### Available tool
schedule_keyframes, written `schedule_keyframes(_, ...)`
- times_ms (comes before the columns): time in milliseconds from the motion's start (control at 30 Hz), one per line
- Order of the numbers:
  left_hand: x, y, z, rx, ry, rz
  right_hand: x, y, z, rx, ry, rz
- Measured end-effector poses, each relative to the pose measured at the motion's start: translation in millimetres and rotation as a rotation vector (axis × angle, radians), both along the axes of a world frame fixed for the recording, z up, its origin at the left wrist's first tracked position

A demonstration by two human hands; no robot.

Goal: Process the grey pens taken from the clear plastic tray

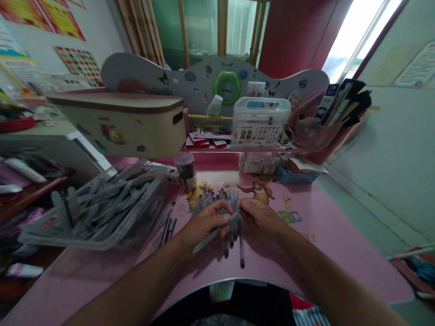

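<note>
Over the middle of the pink table, my left hand [211,218] is closed round a bundle of slim grey pens [234,226] with dark ends. The ends hang at uneven heights, one lower than the others. A pale translucent strip [205,241] sticks out below my left fingers; its kind is unclear. My right hand [260,216] is closed against the bundle's right side, its fingertips partly hidden. More grey pens [204,199] lie just behind my left hand. Several dark pens [168,228] rest left of it, beside a clear plastic bin [112,242] heaped with translucent pen-like pieces [108,203].
A clear jar [186,170] stands behind the hands. A blue box [295,173] sits at the back right. The raised shelf carries a cream lidded box [129,124], a clear carry case [260,122] and a pink holder [316,129]. The table's rounded edge [404,290] lies right.
</note>
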State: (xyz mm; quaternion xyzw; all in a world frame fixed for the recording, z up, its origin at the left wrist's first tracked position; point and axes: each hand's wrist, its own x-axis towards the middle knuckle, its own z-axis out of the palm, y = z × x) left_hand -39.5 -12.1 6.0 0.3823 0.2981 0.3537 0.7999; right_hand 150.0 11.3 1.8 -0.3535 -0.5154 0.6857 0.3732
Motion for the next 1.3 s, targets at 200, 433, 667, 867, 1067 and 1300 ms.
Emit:
schedule_keyframes(200,-1,-2,-1.9,-0.081,-0.101,0.039,-4,-2,0,-0.084,0.101,0.007)
schedule_keyframes(433,4,-10,6.5,-0.033,0.030,0.384,-4,-1,-3,-0.278,0.226,-0.081)
schedule_keyframes(667,5,5,-1.2,0.080,0.118,0.582,-8,-7,0,-0.124,0.269,-0.132)
schedule_keyframes(867,7,3,2.8,0.038,0.052,0.581,-4,-4,0,-0.056,0.107,-0.136)
schedule_keyframes(1067,8,2,1.1,0.036,0.040,0.583,-5,-4,-5,-0.032,0.092,-0.103)
schedule_keyframes(1300,8,2,-0.6,0.042,0.027,0.570,-6,-3,-9,-0.099,0.112,-0.095)
